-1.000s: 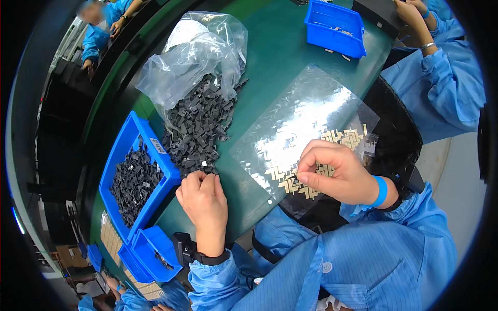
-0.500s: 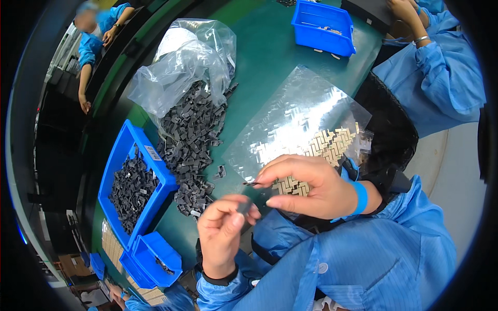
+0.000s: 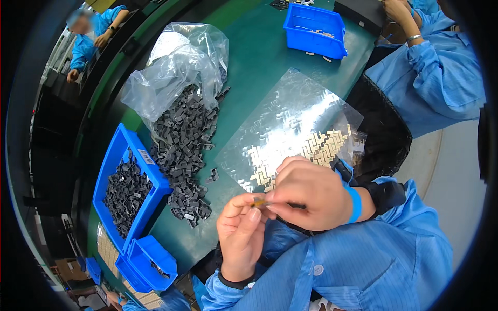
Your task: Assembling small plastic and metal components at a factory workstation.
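My left hand (image 3: 241, 236) is closed, pinching a small dark plastic part (image 3: 255, 203) between thumb and fingers; a yellowish-brown patch shows on its upper side. My right hand (image 3: 314, 197) comes in from the right, its thumb and forefinger pinched on a small thin piece against that part. The fingertips cover most of both. Beneath and beyond the right hand lies a clear plastic sheet (image 3: 282, 106) with rows of cream-coloured angled pieces (image 3: 327, 147). To the left of my hands spreads a heap of dark grey plastic parts (image 3: 181, 140).
A clear plastic bag (image 3: 189, 59) lies over the heap's far end. At the left stand a large blue bin (image 3: 161, 181) of dark parts and a smaller blue bin (image 3: 168, 264). Another blue bin (image 3: 316, 39) is at the back. Co-workers in blue sit at right (image 3: 420, 83) and far left.
My hands were apart, the left with the dark part, the right with a thin dark piece. Now they meet: the left has moved right and the right fingers have closed at the part.
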Action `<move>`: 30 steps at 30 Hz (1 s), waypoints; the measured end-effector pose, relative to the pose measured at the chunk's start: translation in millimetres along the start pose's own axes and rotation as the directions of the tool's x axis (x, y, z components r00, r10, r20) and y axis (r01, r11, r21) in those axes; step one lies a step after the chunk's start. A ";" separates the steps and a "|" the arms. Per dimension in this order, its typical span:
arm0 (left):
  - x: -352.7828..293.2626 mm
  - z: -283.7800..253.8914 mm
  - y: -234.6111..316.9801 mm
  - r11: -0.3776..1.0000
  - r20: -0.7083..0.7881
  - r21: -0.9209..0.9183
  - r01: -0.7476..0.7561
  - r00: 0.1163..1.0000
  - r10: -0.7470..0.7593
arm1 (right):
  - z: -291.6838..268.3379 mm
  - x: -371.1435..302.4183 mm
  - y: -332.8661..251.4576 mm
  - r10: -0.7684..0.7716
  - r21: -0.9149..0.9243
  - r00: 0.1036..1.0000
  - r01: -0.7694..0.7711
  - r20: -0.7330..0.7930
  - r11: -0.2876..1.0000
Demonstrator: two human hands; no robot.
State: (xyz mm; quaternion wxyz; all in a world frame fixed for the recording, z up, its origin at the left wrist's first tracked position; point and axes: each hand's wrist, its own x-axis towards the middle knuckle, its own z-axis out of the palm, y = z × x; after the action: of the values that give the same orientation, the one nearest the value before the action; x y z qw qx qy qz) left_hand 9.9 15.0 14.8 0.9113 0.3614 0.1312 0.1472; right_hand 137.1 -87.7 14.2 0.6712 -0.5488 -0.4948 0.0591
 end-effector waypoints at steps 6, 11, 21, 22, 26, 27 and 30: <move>-5.4 12.8 -16.8 0.997 -0.296 0.032 -0.071 0.952 0.077 | 5.0 -6.1 4.6 -0.437 -0.584 0.885 0.442 0.161 0.681; 1.1 22.7 -10.0 0.986 -0.326 0.062 -0.156 0.930 0.167 | 0.4 -2.7 -1.7 -0.194 -0.361 0.975 0.220 0.107 0.906; -4.2 14.7 -9.0 0.918 -0.169 0.348 -0.193 0.950 0.264 | 7.4 -15.2 3.6 0.389 0.479 0.921 -0.339 -0.006 0.810; -3.8 15.7 -8.3 0.900 -0.173 0.395 -0.184 0.947 0.270 | 9.1 -15.7 3.4 0.445 0.563 0.895 -0.381 0.025 0.734; -4.5 10.3 -8.0 0.861 -0.127 0.461 -0.214 0.944 0.303 | 13.7 -16.4 0.2 0.518 0.730 0.853 -0.399 0.072 0.555; -5.9 9.0 -8.2 0.871 -0.143 0.443 -0.212 0.942 0.302 | 14.6 -18.2 2.0 0.492 0.691 0.869 -0.386 0.050 0.611; -7.4 8.9 -9.0 0.908 -0.178 0.353 -0.224 0.937 0.301 | 14.8 -20.1 3.6 0.455 0.652 0.890 -0.363 0.030 0.666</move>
State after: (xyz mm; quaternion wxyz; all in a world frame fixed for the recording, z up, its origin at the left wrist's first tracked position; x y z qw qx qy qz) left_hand 7.7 0.5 15.8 0.7890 0.5025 0.2078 0.2858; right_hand 117.8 -88.8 -2.1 0.8185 -0.3855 -0.2616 0.3362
